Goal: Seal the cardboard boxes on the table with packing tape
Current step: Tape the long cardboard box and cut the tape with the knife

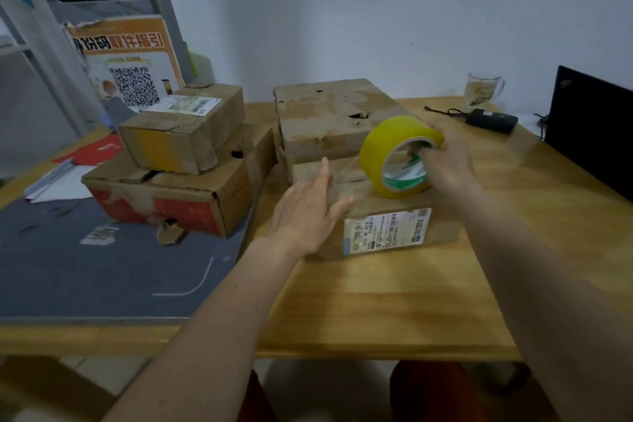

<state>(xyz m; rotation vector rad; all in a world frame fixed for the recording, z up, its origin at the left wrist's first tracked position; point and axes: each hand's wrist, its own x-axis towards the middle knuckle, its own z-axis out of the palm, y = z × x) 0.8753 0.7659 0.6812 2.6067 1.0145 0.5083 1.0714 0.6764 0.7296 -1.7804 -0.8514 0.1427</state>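
One tape roll [399, 156] upright on box [387, 216], core facing camera.

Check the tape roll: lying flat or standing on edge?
On edge: the tape roll shows its open core sideways, its rim on the near box, right hand gripping it.

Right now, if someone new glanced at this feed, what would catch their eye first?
The yellow tape roll stands out most, held by the right hand above the box at the table's centre. The left hand lies flat and open on that box's top. After that, the stack of boxes on the left, a small one atop a larger red-printed one.
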